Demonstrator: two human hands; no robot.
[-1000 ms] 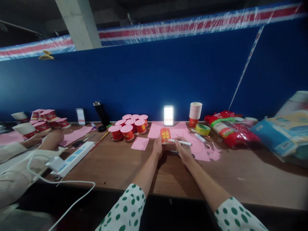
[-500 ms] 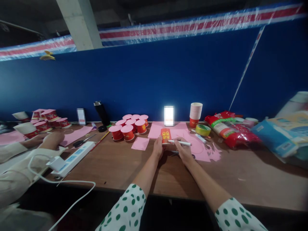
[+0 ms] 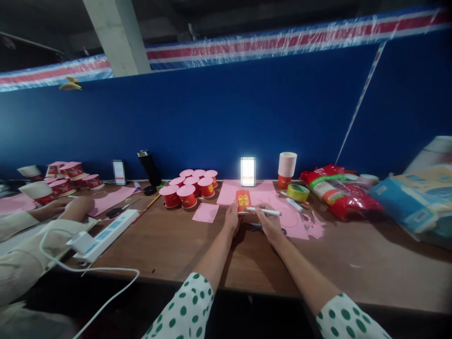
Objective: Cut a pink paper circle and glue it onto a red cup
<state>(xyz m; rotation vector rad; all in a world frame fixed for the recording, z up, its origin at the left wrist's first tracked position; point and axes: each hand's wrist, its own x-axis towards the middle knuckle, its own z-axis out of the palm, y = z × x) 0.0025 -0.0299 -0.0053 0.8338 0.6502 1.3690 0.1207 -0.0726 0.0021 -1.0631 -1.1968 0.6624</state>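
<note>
My left hand grips a red paper cup that stands mouth down on pink paper in the middle of the wooden table. My right hand holds a white pen, its tip against the base of the cup on the right side. Both hands sit close together, fingers curled.
A group of red cups with pink tops stands left of my hands, a cup stack and a tape roll to the right, with red bags. A lit phone leans on the blue wall. Another person's hands, scissors and a power strip are at left.
The view has shifted down slightly. My hands stay on the cup and pen with almost no movement; the other person's hand at left has shifted a little.
</note>
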